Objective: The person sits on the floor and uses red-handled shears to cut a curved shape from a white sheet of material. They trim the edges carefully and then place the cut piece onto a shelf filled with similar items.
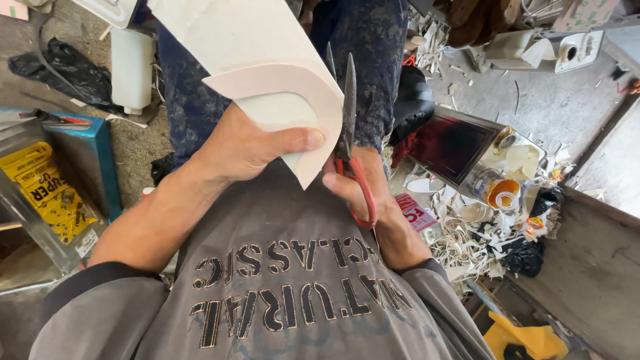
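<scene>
My left hand [248, 144] grips a stiff, pale sheet [248, 41] that curls over at its lower edge, thumb pressed on the pinkish curved strip. My right hand [360, 190] holds red-handled scissors [348, 113], fingers through the loops, dark blades pointing up along the sheet's right edge. The blades are slightly apart beside the curved cut. Both hands work above my lap, over a grey printed shirt and blue patterned trousers.
A heap of white offcut strips [467, 240] lies on the floor to the right, with an orange-lidded tin [501, 193] and a dark box [453, 143]. On the left are a blue metal box [90, 157], a black bag [67, 70] and a white container [131, 67].
</scene>
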